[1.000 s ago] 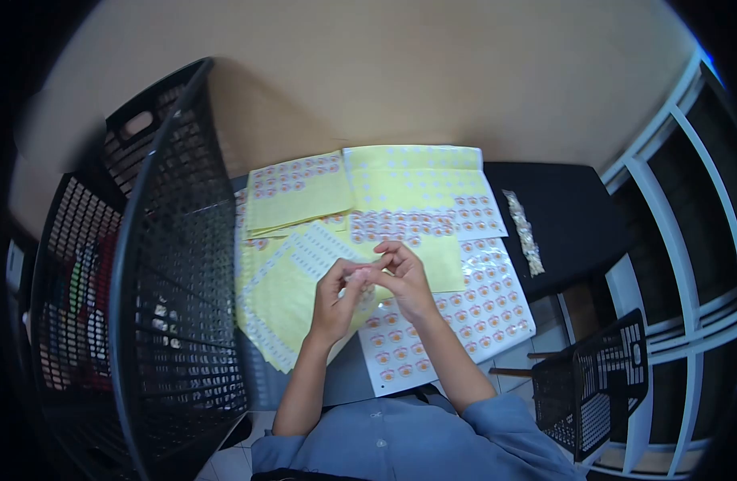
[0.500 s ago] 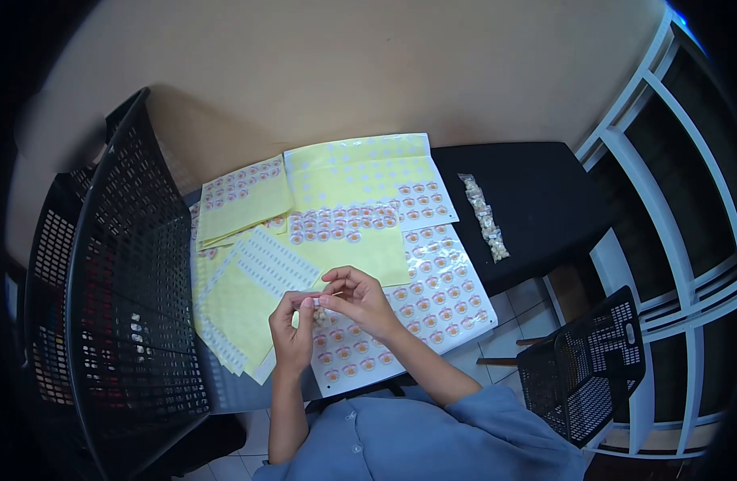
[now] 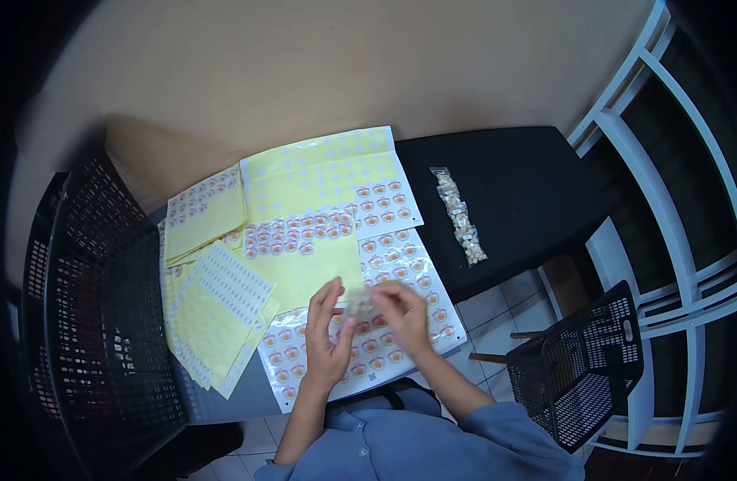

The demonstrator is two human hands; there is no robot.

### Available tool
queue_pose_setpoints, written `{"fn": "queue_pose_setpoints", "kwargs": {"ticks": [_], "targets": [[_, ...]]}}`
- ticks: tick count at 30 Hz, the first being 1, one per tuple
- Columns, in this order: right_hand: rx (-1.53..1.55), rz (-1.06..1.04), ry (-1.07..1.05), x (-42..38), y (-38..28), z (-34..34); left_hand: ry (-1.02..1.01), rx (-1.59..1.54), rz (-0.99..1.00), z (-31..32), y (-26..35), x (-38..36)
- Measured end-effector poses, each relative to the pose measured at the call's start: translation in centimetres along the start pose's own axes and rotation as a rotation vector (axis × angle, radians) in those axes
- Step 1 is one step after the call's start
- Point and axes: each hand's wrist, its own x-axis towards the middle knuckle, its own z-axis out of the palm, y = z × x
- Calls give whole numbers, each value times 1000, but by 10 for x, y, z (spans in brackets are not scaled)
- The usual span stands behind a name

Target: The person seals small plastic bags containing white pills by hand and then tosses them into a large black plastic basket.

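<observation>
While the left hand (image 3: 328,345) curves half-open against one blurred packet (image 3: 359,305), the right hand (image 3: 403,314) pinches it above sticker sheets (image 3: 420,279); one packet strip (image 3: 459,216) lies apart, and two baskets (image 3: 104,313) flank everything.

No words, brands or numbers can be read. Printed marks show on the large glossy white sheet (image 3: 423,319) at the lower centre of the frame: rows of round pink-and-orange emblems, plus a small dark square code (image 3: 372,376), too small to make out, near its bottom edge. Similar emblems dot the yellow backing paper (image 3: 216,221) at left of centre. Below it, the pale sheet with short rows of blue-grey marks (image 3: 237,280) is illegible too.
</observation>
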Motion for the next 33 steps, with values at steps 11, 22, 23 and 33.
{"fn": "queue_pose_setpoints", "kwargs": {"ticks": [11, 22, 23, 33], "targets": [[-137, 41, 438, 153, 9, -226, 554, 405, -107, -92, -34, -74], [-415, 282, 182, 79, 22, -238, 727, 706, -100, -103, -50, -128], [-446, 204, 224, 88, 19, -238, 695, 774, -89, -104, -53, -130], [-876, 73, 387, 270, 80, -249, 820, 755, -103, -97, -56, -132]]}}
